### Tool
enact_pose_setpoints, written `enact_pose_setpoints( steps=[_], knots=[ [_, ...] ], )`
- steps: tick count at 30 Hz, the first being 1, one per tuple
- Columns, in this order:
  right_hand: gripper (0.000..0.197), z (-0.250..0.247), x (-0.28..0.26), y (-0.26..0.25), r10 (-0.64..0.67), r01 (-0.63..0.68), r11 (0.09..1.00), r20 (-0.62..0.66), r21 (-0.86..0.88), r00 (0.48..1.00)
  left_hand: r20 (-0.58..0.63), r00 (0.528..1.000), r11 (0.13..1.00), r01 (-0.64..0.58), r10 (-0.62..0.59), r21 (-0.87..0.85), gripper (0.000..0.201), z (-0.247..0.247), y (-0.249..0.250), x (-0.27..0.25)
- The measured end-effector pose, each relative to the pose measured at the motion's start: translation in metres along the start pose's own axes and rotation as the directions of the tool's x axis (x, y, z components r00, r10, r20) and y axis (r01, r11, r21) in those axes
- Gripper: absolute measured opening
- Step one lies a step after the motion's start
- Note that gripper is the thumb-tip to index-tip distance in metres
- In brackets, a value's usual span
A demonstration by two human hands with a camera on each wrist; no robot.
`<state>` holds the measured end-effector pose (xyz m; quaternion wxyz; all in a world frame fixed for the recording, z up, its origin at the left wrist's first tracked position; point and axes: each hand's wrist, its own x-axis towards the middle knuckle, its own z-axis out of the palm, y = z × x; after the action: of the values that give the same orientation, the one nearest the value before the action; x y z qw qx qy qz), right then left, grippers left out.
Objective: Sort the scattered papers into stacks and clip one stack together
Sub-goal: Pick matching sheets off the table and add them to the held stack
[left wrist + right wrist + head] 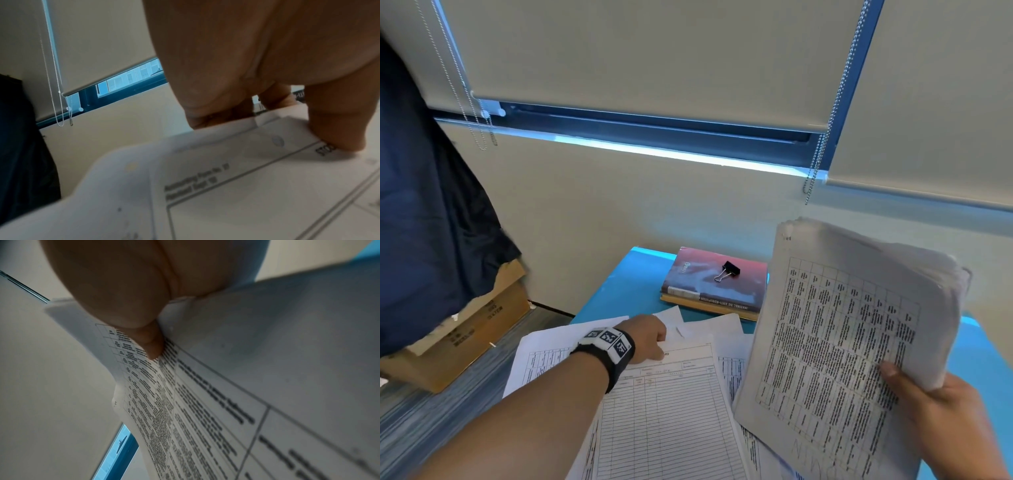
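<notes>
Ruled form [671,411]: flat on desk [633,277], long axis running away from the person.
Left hand [650,337]: nearer, pinching its far edge.
Right hand [941,407]: gripping raised stack [835,342].

Binder clip [728,270] on books [717,288] (far table edge), behind scattered papers [671,404]; cardboard boxes [465,329] left.

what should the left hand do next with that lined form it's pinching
Probably lift the lined form clear of the loose papers. The left hand already pinches its top edge, and the right hand holds the gathered stack raised, seemingly ready for more sheets.
</notes>
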<state>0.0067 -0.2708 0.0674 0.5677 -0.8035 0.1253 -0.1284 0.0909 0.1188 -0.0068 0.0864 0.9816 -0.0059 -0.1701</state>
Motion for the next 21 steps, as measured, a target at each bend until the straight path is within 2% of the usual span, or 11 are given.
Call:
enact_pose_setpoints(
  steps=[4,10,14,16,19,21],
  knots=[
    [0.023,-0.003,0.002,0.004,-0.014,0.013,0.999,-0.017,-0.030,1.000,-0.027,0.996,0.997,-0.082,0.082,0.008,0.029,-0.026,0.006,-0.022],
    [0.023,-0.018,0.014,0.002,-0.060,0.058,0.998,-0.075,-0.031,0.995,-0.122,0.967,0.972,-0.212,0.224,0.106,0.027,-0.084,0.032,-0.076],
    [0.025,-0.022,0.016,-0.005,-0.088,0.085,0.995,-0.061,-0.051,0.994,-0.186,0.932,0.945,-0.283,0.311,0.162,0.028,-0.121,0.057,-0.110],
    [0.027,-0.018,0.014,-0.010,-0.098,0.097,0.994,-0.018,-0.054,0.995,-0.237,0.891,0.916,-0.345,0.388,0.206,0.027,-0.138,0.075,-0.125],
    [0.027,-0.007,0.010,-0.013,-0.090,0.094,0.995,0.131,-0.027,0.987,-0.344,0.790,0.860,-0.434,0.507,0.269,0.026,-0.161,0.101,-0.136],
    [0.027,0.002,0.004,-0.015,-0.111,0.122,0.992,0.236,-0.033,0.966,-0.395,0.740,0.836,-0.444,0.544,0.322,0.027,-0.174,0.114,-0.137]
  ],
)
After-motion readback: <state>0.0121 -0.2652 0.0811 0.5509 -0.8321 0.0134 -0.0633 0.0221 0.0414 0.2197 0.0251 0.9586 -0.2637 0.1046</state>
